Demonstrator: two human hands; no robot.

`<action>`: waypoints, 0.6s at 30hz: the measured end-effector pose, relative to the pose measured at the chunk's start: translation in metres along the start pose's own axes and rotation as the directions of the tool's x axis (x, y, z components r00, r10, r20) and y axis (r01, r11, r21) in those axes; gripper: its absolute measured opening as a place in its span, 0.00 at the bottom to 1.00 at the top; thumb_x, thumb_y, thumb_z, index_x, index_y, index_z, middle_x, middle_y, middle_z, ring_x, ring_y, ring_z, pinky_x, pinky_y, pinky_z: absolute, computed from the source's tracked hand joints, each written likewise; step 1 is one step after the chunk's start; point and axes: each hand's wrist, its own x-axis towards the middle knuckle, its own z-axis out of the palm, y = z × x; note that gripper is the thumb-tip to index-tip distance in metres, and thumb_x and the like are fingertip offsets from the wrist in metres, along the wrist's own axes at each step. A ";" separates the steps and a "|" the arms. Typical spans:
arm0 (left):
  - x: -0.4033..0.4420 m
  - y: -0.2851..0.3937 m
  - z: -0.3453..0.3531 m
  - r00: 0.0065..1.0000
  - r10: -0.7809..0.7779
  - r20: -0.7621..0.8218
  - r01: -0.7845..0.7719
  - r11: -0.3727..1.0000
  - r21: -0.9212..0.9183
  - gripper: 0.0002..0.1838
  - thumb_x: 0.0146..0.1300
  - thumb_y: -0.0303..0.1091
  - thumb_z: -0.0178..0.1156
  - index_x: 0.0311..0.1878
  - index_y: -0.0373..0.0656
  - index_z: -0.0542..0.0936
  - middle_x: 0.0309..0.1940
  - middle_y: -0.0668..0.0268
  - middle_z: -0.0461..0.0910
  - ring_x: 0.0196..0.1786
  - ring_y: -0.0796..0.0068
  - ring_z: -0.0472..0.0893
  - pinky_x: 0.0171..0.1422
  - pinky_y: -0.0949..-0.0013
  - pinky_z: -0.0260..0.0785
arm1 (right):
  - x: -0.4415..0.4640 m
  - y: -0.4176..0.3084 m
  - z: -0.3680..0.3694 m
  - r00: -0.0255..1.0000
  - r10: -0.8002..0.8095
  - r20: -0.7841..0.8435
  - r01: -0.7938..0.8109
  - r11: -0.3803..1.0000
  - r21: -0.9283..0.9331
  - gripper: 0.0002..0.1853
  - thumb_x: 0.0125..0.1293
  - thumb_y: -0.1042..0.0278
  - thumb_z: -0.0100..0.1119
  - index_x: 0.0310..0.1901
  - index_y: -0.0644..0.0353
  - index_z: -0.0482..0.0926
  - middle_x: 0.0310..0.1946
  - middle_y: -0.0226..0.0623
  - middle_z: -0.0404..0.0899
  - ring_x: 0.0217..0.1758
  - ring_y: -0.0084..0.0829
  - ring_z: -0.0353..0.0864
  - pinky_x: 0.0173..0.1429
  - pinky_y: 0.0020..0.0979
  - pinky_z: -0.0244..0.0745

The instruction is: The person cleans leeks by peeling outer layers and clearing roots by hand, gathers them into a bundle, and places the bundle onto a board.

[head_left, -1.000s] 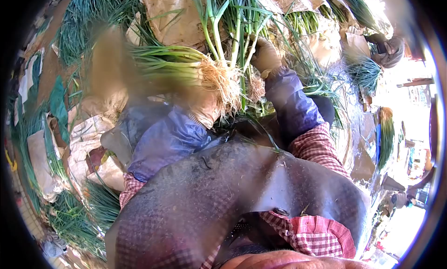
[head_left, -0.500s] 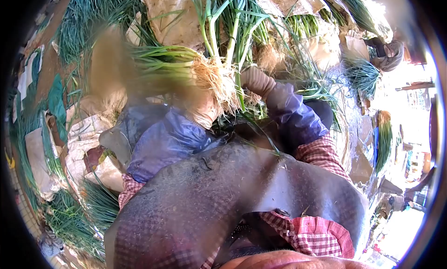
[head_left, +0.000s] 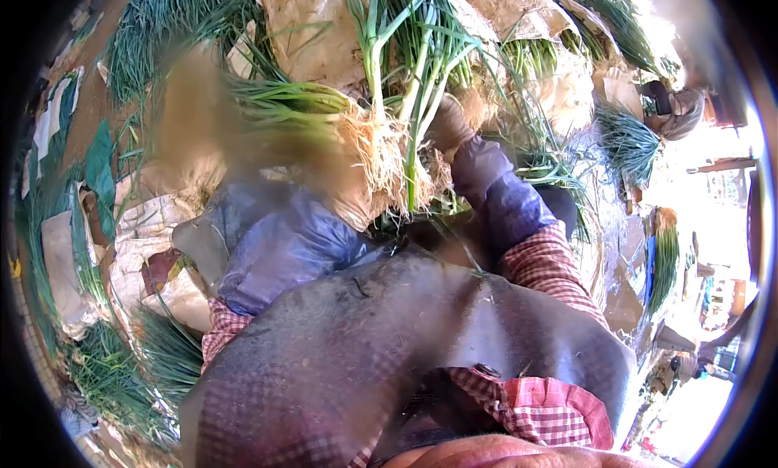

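A bunch of green onions lies sideways with its pale roots toward the middle. My gloved left hand is closed around it from below, partly hidden by a blur on the lens. Several loose onion stalks stand upright beside the roots, their leaves pointing to the top of the view. Closed on the right side of these stalks is my gloved right hand, its fingertips partly hidden. A small root clump hangs just below it.
More bundles of green onions and brown wrapping sheets lie at the top. Other bundles lie at lower left and right. Another person is at upper right. A dark apron covers my lap.
My right hand came down along the stalks toward the roots, then rose slightly. The upright stalks have shifted and tilted a little. My left hand stays at the bunch.
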 end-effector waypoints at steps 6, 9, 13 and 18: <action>0.001 0.016 0.017 0.955 0.279 0.097 -0.247 0.575 0.780 0.20 0.67 0.36 0.50 0.59 0.38 0.68 0.51 0.58 0.75 0.55 0.62 0.74 0.63 0.62 0.65 | 0.038 -0.019 0.041 0.968 -0.242 -0.064 0.250 0.919 0.305 0.20 0.65 0.57 0.56 0.52 0.63 0.73 0.28 0.38 0.78 0.26 0.27 0.76 0.29 0.26 0.72; 0.007 0.006 0.007 0.986 0.034 0.163 0.063 0.830 -0.553 0.18 0.72 0.37 0.41 0.61 0.40 0.66 0.54 0.58 0.73 0.56 0.64 0.74 0.61 0.61 0.67 | 0.041 -0.018 0.034 0.952 -0.296 -0.077 0.305 0.910 0.279 0.20 0.66 0.56 0.55 0.52 0.63 0.72 0.32 0.41 0.78 0.28 0.30 0.77 0.31 0.27 0.75; 0.011 0.005 0.006 0.991 0.068 0.117 -0.008 0.892 -0.453 0.16 0.73 0.38 0.38 0.57 0.41 0.66 0.51 0.58 0.72 0.54 0.65 0.73 0.60 0.61 0.68 | 0.022 -0.017 0.017 0.953 -0.299 -0.052 0.301 0.913 0.275 0.21 0.66 0.57 0.53 0.53 0.66 0.71 0.35 0.43 0.79 0.33 0.33 0.80 0.37 0.28 0.79; 0.011 0.022 0.022 0.975 -0.200 -0.097 0.111 0.817 -0.565 0.20 0.70 0.51 0.45 0.47 0.44 0.73 0.37 0.62 0.77 0.38 0.64 0.79 0.43 0.59 0.76 | 0.020 -0.007 0.003 0.961 -0.270 0.068 0.237 0.922 0.306 0.17 0.65 0.58 0.54 0.46 0.65 0.73 0.34 0.42 0.77 0.34 0.35 0.80 0.34 0.30 0.80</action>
